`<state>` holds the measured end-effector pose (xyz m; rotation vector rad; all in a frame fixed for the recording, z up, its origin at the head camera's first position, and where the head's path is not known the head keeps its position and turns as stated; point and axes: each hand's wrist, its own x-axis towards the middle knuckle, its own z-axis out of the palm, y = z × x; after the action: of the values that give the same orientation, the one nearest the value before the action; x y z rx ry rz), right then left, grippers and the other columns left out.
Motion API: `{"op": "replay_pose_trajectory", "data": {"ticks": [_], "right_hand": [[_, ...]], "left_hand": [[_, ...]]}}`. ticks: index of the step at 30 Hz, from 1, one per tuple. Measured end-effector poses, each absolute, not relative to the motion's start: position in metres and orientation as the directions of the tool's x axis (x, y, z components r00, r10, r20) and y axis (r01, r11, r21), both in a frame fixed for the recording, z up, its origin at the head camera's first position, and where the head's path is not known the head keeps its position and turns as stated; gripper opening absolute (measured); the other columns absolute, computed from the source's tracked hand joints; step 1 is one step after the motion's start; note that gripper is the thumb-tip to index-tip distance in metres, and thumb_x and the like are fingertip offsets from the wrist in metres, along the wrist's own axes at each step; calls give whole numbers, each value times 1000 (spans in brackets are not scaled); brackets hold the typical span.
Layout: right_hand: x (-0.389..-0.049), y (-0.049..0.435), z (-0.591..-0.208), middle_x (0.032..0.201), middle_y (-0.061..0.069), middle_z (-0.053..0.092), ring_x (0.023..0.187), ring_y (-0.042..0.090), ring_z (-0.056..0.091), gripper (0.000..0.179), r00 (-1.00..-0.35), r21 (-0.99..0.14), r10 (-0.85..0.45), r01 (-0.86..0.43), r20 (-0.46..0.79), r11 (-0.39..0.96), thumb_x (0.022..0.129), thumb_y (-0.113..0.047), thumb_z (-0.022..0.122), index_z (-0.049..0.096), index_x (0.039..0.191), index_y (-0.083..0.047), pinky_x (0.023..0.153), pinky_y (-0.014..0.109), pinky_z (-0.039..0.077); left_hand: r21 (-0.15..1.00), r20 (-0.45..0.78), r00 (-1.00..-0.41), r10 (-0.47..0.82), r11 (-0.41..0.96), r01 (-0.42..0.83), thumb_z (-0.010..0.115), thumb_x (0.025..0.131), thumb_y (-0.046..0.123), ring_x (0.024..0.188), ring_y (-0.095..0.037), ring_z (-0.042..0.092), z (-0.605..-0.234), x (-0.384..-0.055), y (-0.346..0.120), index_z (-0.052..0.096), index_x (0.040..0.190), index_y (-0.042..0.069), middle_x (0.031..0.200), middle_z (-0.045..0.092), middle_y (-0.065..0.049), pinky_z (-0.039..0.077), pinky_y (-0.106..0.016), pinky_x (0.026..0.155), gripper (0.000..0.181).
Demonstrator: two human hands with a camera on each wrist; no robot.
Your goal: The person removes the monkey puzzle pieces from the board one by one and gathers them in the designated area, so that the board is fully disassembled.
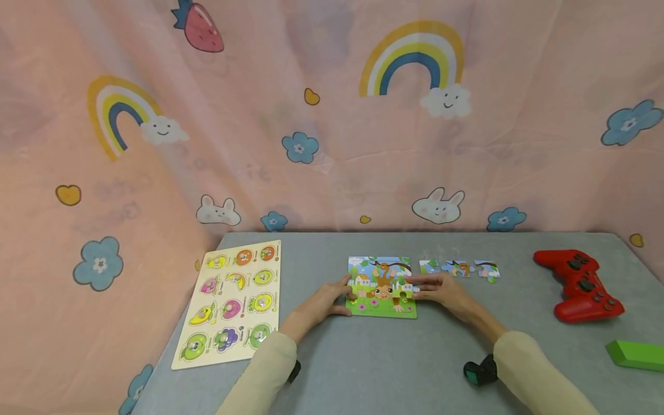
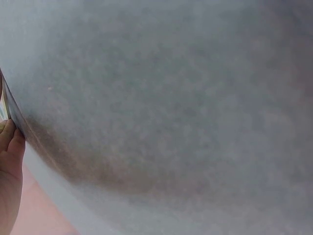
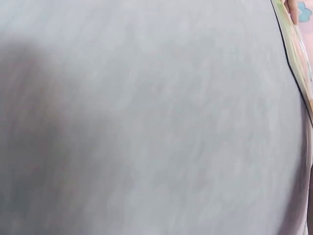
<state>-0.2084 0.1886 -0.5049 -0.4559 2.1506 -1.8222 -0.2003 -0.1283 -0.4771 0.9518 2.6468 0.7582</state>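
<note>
A jigsaw puzzle (image 1: 381,308) with a monkey picture lies on the grey table in the head view. My left hand (image 1: 324,301) holds its left edge, fingertips over the border and thumb at the lower corner. My right hand (image 1: 446,293) pinches a puzzle piece (image 1: 402,287) showing a house and fence, over the puzzle's right side. The piece looks tilted out of line with the picture; whether it touches the board I cannot tell. In the left wrist view, a few left fingers (image 2: 11,139) meet the board's edge. The right wrist view shows mostly tabletop.
Several loose puzzle pieces (image 1: 459,268) lie behind the right hand. A wooden fruit peg board (image 1: 241,346) lies at the left. On the right are a red game controller (image 1: 581,285) and a green block (image 1: 635,354). A patterned pink curtain (image 1: 332,190) hangs behind the table.
</note>
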Motion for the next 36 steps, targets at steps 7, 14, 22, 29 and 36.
{"op": "replay_pose_trajectory", "data": {"ticks": [7,14,22,29,36], "right_hand": [[-205,205,-506,130,27,55,100,3,63,45,-909,-989,-417,-68,6,134,86,-9,71,59,125,8,77,22,54],[-202,220,-508,130,27,54,101,2,62,45,-912,-987,-410,-68,1,147,86,-8,70,57,126,10,78,21,54],[-198,241,-505,130,22,56,103,-3,59,48,-932,-969,-362,-57,-36,242,86,-16,72,59,127,5,82,17,51],[-199,249,-502,131,26,54,104,-3,57,48,-931,-963,-363,-54,-47,264,86,-14,72,59,127,6,83,15,50],[-198,252,-497,127,18,60,110,-7,51,45,-927,-925,-376,-133,-12,357,85,-20,74,64,125,-1,85,11,45]], "left_hand": [[545,-25,-757,653,644,537,71,84,17,134,-32,39,-480,-202,-130,65,104,7,150,31,-23,38,-39,106,24],[538,-41,-761,647,657,529,71,84,18,133,-32,40,-480,-202,-130,65,104,7,150,31,-22,39,-39,106,24],[543,-47,-761,647,656,524,72,84,18,133,-31,40,-482,-202,-131,65,104,7,150,31,-22,39,-39,106,24],[537,-37,-759,651,653,534,72,84,18,133,-33,41,-481,-202,-131,65,103,7,149,31,-23,39,-40,106,23],[545,-25,-756,654,643,538,71,85,17,134,-33,39,-480,-200,-129,65,105,7,150,30,-23,37,-39,107,23]]}}
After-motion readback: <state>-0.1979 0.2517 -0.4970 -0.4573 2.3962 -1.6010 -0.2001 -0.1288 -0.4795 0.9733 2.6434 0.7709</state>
